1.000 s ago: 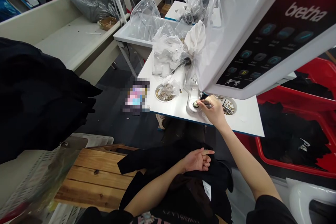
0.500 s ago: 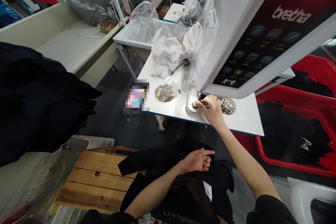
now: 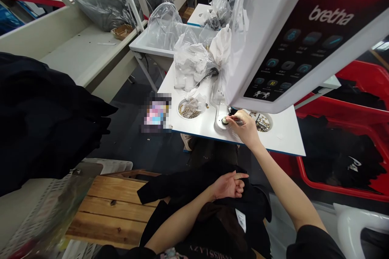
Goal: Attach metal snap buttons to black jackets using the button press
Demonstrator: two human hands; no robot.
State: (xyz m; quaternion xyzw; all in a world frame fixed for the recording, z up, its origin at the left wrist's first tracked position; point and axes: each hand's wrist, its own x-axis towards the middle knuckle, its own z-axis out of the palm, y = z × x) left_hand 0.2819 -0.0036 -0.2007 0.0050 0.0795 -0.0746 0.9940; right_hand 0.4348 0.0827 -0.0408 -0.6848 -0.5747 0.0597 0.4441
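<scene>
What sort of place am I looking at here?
Probably a garment workshop: a bretha-marked machine with a lit panel overhangs a white table, small metal pieces lie in its round recess, and dark cloth lies heaped in a red bin.

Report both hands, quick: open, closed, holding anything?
Left hand: open, palm up, fingers loosely curled; nothing visible in it.
Right hand: fingertips at the round machine fitting; whether its grip is closed on anything can't be told.
</scene>
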